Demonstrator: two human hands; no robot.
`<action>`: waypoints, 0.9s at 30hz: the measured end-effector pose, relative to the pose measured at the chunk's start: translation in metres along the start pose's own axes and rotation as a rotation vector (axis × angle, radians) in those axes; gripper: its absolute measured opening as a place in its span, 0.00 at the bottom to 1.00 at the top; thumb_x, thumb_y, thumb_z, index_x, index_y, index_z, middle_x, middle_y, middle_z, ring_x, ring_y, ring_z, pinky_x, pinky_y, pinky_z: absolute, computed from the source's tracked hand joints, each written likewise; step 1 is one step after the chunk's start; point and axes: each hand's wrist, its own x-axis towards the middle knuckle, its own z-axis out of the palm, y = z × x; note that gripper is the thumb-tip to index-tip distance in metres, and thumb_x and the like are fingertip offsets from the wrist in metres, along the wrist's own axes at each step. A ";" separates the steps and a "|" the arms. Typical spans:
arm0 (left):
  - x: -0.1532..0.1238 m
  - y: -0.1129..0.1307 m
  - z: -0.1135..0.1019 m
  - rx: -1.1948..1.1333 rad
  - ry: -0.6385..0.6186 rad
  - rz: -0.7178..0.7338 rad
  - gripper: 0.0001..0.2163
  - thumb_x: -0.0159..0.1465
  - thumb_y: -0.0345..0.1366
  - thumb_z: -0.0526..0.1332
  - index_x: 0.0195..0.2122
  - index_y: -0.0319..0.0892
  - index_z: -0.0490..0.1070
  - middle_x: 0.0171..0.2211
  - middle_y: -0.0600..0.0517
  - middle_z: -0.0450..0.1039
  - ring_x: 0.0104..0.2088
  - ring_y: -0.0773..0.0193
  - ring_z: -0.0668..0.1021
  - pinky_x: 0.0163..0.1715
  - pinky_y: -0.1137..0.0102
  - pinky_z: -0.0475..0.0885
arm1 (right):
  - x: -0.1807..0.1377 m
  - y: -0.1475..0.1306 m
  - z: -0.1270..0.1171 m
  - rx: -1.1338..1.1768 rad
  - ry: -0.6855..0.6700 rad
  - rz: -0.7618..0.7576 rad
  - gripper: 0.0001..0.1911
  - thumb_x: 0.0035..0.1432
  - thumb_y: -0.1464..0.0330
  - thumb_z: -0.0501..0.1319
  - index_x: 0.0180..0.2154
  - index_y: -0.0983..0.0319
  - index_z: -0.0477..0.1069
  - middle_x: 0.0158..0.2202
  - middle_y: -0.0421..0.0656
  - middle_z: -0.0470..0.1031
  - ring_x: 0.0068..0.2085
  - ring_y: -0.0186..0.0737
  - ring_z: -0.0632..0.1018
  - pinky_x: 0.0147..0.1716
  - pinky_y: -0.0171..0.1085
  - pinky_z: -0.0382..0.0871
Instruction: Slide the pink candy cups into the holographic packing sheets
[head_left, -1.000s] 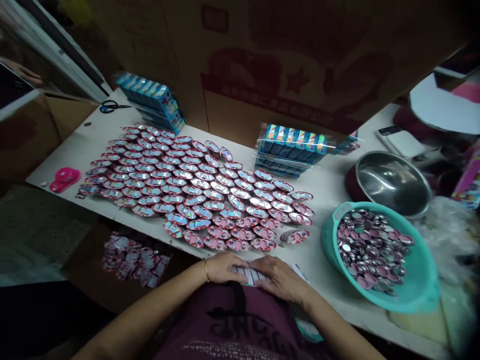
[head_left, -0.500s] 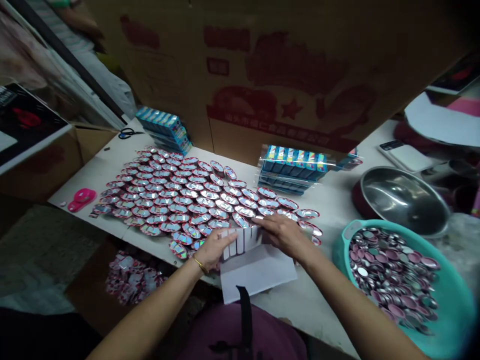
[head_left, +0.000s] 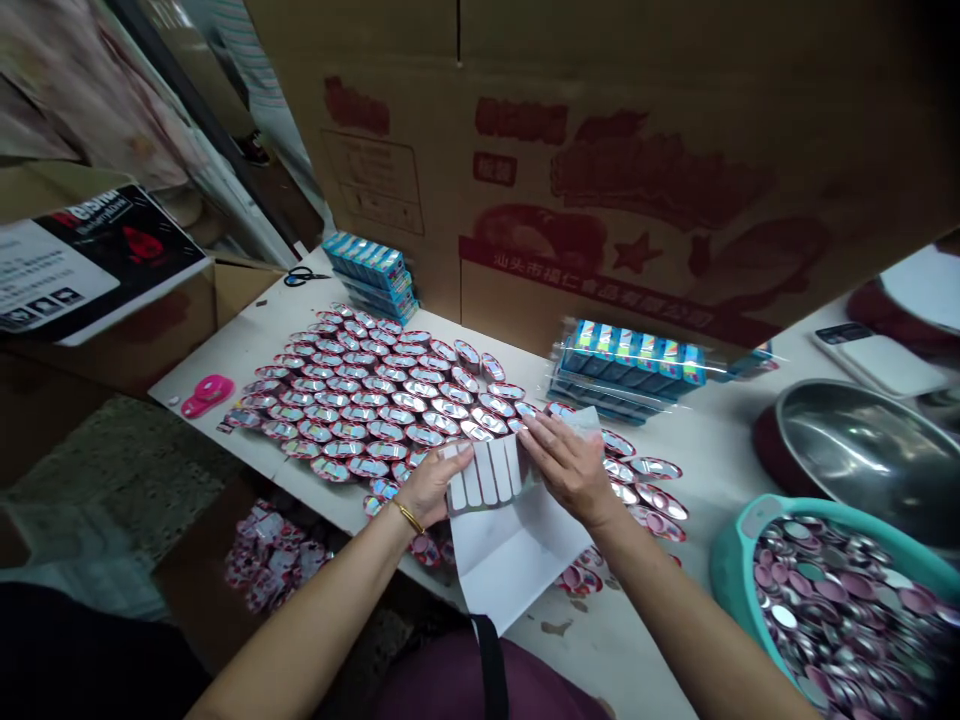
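A sheet of white strip labels (head_left: pixel 486 474) is bent up between my hands, and its plain white lower part (head_left: pixel 517 562) hangs toward me. My left hand (head_left: pixel 431 487) pinches the sheet's left edge, thumb on the front. My right hand (head_left: pixel 566 465) lies over the right side with its fingers together; its thumb is hidden. A corner of the sheet sticks out behind that hand. Just beyond the sheet, many small oval packs (head_left: pixel 375 398) with shiny tops and red rims stand in close rows on the white table (head_left: pixel 637 635).
A teal basin (head_left: pixel 739 560) of small pink and silver oval pieces stands at right, beside a steel bowl (head_left: pixel 862 455). Blue box stacks (head_left: pixel 630 365) stand before a large carton (head_left: pixel 510 200). Scissors (head_left: pixel 304 277) and a pink tape dispenser (head_left: pixel 208 393) lie at left.
The view has shifted, so the table appears lower and further right. The sheet's strips now face me more fully, and a corner shows behind my right hand.
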 end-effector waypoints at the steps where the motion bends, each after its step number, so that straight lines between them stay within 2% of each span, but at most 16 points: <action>1: 0.002 0.000 0.001 -0.006 0.003 0.004 0.16 0.53 0.40 0.63 0.40 0.35 0.70 0.34 0.43 0.75 0.33 0.59 0.77 0.37 0.64 0.71 | 0.001 0.001 0.002 0.009 0.003 0.002 0.20 0.59 0.74 0.49 0.54 0.62 0.59 0.55 0.49 0.61 0.57 0.45 0.59 0.53 0.49 0.60; 5: 0.022 -0.001 -0.006 0.004 0.063 0.043 0.16 0.50 0.39 0.65 0.37 0.35 0.70 0.32 0.45 0.75 0.31 0.61 0.77 0.36 0.66 0.71 | 0.009 -0.005 0.004 0.091 0.050 0.112 0.14 0.58 0.73 0.52 0.46 0.61 0.67 0.52 0.48 0.65 0.55 0.44 0.64 0.52 0.46 0.62; 8: 0.050 -0.003 -0.031 0.103 0.211 0.068 0.16 0.47 0.40 0.66 0.35 0.36 0.70 0.29 0.47 0.75 0.28 0.62 0.77 0.33 0.66 0.72 | 0.012 -0.019 -0.011 0.217 0.077 0.335 0.08 0.57 0.71 0.54 0.38 0.60 0.71 0.44 0.47 0.72 0.47 0.41 0.71 0.47 0.42 0.65; 11: 0.080 -0.001 -0.062 0.404 0.430 0.099 0.18 0.45 0.41 0.66 0.36 0.36 0.70 0.29 0.47 0.75 0.29 0.59 0.76 0.31 0.65 0.71 | -0.001 -0.028 -0.035 0.415 0.117 0.626 0.06 0.56 0.69 0.55 0.32 0.60 0.71 0.35 0.44 0.73 0.39 0.38 0.73 0.40 0.38 0.67; 13: 0.093 0.003 -0.072 0.721 0.578 0.143 0.20 0.44 0.39 0.66 0.37 0.36 0.70 0.35 0.44 0.74 0.36 0.54 0.75 0.36 0.62 0.70 | -0.020 -0.026 -0.048 0.563 0.164 0.854 0.07 0.54 0.66 0.57 0.30 0.60 0.71 0.30 0.42 0.72 0.33 0.36 0.73 0.35 0.36 0.67; 14: 0.096 0.005 -0.069 0.875 0.635 0.204 0.22 0.43 0.39 0.67 0.39 0.37 0.70 0.40 0.42 0.73 0.42 0.51 0.73 0.40 0.61 0.68 | -0.031 -0.023 -0.054 0.642 0.195 0.976 0.07 0.53 0.65 0.58 0.29 0.61 0.71 0.28 0.41 0.72 0.31 0.35 0.72 0.32 0.35 0.66; 16: 0.094 0.001 -0.048 1.074 0.638 0.368 0.25 0.44 0.39 0.66 0.44 0.39 0.68 0.49 0.42 0.66 0.52 0.49 0.66 0.46 0.60 0.64 | -0.056 -0.016 -0.061 0.795 0.271 1.199 0.09 0.49 0.62 0.61 0.28 0.62 0.71 0.25 0.40 0.71 0.27 0.34 0.71 0.28 0.34 0.65; 17: 0.091 -0.006 -0.030 1.097 0.557 0.423 0.25 0.46 0.41 0.65 0.46 0.41 0.67 0.52 0.43 0.64 0.54 0.50 0.63 0.48 0.60 0.62 | -0.068 -0.012 -0.064 0.859 0.311 1.285 0.11 0.47 0.61 0.62 0.28 0.62 0.71 0.24 0.40 0.71 0.27 0.34 0.70 0.27 0.34 0.65; 18: 0.087 -0.016 -0.009 1.070 0.416 0.417 0.23 0.49 0.43 0.63 0.45 0.42 0.68 0.51 0.44 0.64 0.53 0.52 0.63 0.48 0.62 0.62 | -0.079 -0.010 -0.066 0.911 0.346 1.350 0.12 0.45 0.60 0.64 0.27 0.63 0.71 0.24 0.40 0.71 0.26 0.34 0.70 0.27 0.33 0.65; 20: 0.080 -0.047 0.036 0.912 0.037 0.236 0.19 0.53 0.47 0.58 0.43 0.42 0.70 0.47 0.46 0.69 0.47 0.57 0.69 0.44 0.66 0.64 | -0.098 -0.007 -0.069 0.986 0.406 1.441 0.13 0.43 0.59 0.65 0.27 0.63 0.71 0.23 0.40 0.71 0.25 0.34 0.70 0.25 0.33 0.64; 21: 0.078 -0.065 0.056 0.807 -0.091 0.096 0.19 0.55 0.49 0.56 0.41 0.41 0.71 0.43 0.46 0.72 0.43 0.59 0.72 0.40 0.68 0.66 | -0.106 -0.006 -0.069 1.018 0.433 1.478 0.14 0.42 0.59 0.65 0.27 0.63 0.72 0.22 0.40 0.71 0.25 0.34 0.70 0.24 0.33 0.63; 22: 0.077 -0.083 0.072 0.715 -0.137 -0.013 0.20 0.55 0.50 0.55 0.40 0.40 0.72 0.38 0.46 0.74 0.37 0.62 0.73 0.35 0.70 0.66 | -0.114 -0.007 -0.069 1.050 0.464 1.515 0.14 0.42 0.59 0.65 0.27 0.63 0.72 0.21 0.40 0.70 0.24 0.34 0.70 0.23 0.33 0.63; 24: 0.079 -0.115 0.094 0.597 -0.099 -0.141 0.20 0.52 0.50 0.58 0.35 0.38 0.73 0.30 0.48 0.74 0.28 0.66 0.72 0.27 0.73 0.63 | -0.130 -0.008 -0.066 1.109 0.536 1.585 0.15 0.40 0.59 0.66 0.28 0.63 0.72 0.21 0.39 0.70 0.23 0.34 0.70 0.23 0.33 0.62; 27: 0.088 -0.146 0.102 0.567 0.017 -0.186 0.15 0.47 0.45 0.64 0.27 0.36 0.72 0.21 0.53 0.72 0.20 0.72 0.67 0.22 0.75 0.59 | -0.152 -0.009 -0.051 1.142 0.626 1.674 0.15 0.37 0.61 0.68 0.27 0.64 0.72 0.20 0.39 0.70 0.23 0.33 0.69 0.23 0.33 0.62</action>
